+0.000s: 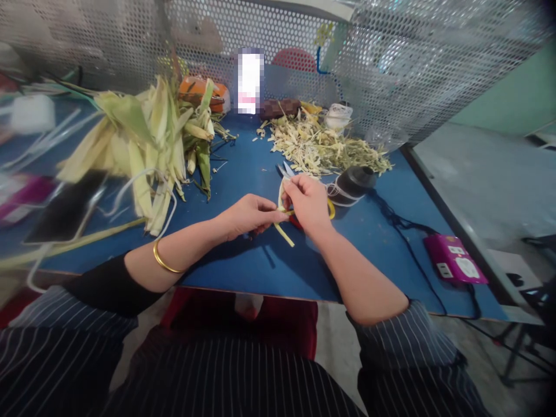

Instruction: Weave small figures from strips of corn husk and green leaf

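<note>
Between my two hands is a narrow pale corn husk strip [284, 234], bent so one end hangs below the fingertips and a loop rises above them. Thumb and fingers of my left hand [247, 217] pinch it. My right hand [307, 202] grips the same strip, fingers curled and partly hidden. Scissors [285, 169] lie on the table under my right hand, their blades pointing away and their red and yellow handles partly covered. Just right of that hand a black spool [358, 180] with white thread around it rests on its side.
A bundle of corn husks [147, 139] lies at left, a heap of husk scraps [313, 145] at the back. A purple power socket [454, 259] with black cables sits at right. A dark tablet-like slab [65, 211] lies far left. Perforated metal mesh [286, 29] borders the blue table [260, 272].
</note>
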A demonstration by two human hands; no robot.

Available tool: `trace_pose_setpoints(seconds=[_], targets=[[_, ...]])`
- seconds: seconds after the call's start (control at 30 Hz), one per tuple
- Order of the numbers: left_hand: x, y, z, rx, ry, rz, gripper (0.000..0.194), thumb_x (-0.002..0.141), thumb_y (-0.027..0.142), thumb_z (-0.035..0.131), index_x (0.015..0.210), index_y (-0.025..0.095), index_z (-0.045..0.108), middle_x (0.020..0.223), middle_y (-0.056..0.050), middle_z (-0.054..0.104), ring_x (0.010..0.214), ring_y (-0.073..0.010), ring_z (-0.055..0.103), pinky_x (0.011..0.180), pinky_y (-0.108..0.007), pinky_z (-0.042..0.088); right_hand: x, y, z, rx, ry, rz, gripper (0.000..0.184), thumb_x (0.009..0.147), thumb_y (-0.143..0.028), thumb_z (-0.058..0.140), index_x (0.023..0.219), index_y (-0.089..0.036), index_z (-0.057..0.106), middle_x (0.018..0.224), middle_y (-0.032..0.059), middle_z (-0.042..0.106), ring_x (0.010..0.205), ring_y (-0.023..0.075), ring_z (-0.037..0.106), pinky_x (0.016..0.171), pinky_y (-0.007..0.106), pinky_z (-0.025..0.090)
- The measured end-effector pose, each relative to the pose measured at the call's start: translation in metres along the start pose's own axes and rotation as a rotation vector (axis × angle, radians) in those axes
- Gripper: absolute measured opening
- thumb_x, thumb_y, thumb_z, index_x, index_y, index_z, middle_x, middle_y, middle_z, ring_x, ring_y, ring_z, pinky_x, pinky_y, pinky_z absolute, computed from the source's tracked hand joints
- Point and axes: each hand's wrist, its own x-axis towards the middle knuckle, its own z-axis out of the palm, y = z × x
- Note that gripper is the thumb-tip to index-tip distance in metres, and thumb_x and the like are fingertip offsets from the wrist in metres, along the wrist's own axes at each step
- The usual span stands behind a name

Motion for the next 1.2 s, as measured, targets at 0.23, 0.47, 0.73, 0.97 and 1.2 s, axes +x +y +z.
trace_pose_setpoints(seconds=[0.23,0.47,0.73,0.97,1.2], targets=[[-0.001,-0.004,0.003,0.158,-0.032,0.024,0.028,0.074,0.034,0.065,0.054,0.016,0.057,0.046,0.002,0.046,0.041,-0.0065,0.037,0.04,-0.021,0.027,-0.004,0.001,0.006,0.007,-0.007,-0.033,0.023,0.085,-0.038,0.052,0.069,-0.021,0.051,0.054,-0.0039,0.05,0.046,0.008,0.046,0.05,0.024,0.039],[0.003,-0.003,-0.002,-0.06,0.253,0.039,0.027,0.073,0.034,0.068,0.055,0.016,0.057,0.049,0.002,0.048,0.044,-0.0061,0.041,0.047,-0.022,0.032,0.007,0.0,-0.001,0.162,-0.007,0.104,0.027,0.079,-0.046,0.058,0.077,-0.02,0.056,0.063,-0.0023,0.054,0.054,0.0078,0.05,0.054,0.022,0.043],[0.006,-0.006,-0.005,-0.019,0.224,0.089,0.032,0.073,0.031,0.068,0.048,0.016,0.055,0.046,0.001,0.048,0.044,-0.006,0.04,0.045,-0.022,0.03,0.003,0.003,0.006,0.215,0.008,0.139,0.018,0.074,-0.031,0.063,0.065,-0.019,0.053,0.051,-0.0053,0.051,0.044,0.0078,0.047,0.049,0.023,0.041],[0.007,-0.002,-0.007,-0.216,0.297,-0.041,0.02,0.07,0.032,0.073,0.065,0.014,0.066,0.057,-0.003,0.061,0.049,-0.0084,0.054,0.054,-0.023,0.044,0.003,-0.001,-0.003,-0.092,0.149,-0.134,0.012,0.08,-0.031,0.058,0.085,-0.02,0.058,0.078,0.0021,0.062,0.073,0.015,0.058,0.073,0.031,0.045],[0.009,0.0,-0.014,-0.398,0.314,0.084,0.017,0.068,0.019,0.072,0.083,0.011,0.069,0.083,-0.006,0.07,0.069,-0.0083,0.061,0.068,-0.02,0.047,-0.025,-0.027,0.001,-0.45,0.055,-0.393,0.024,0.087,-0.038,0.052,0.075,-0.021,0.064,0.075,0.0039,0.063,0.071,0.0164,0.054,0.074,0.031,0.038]])
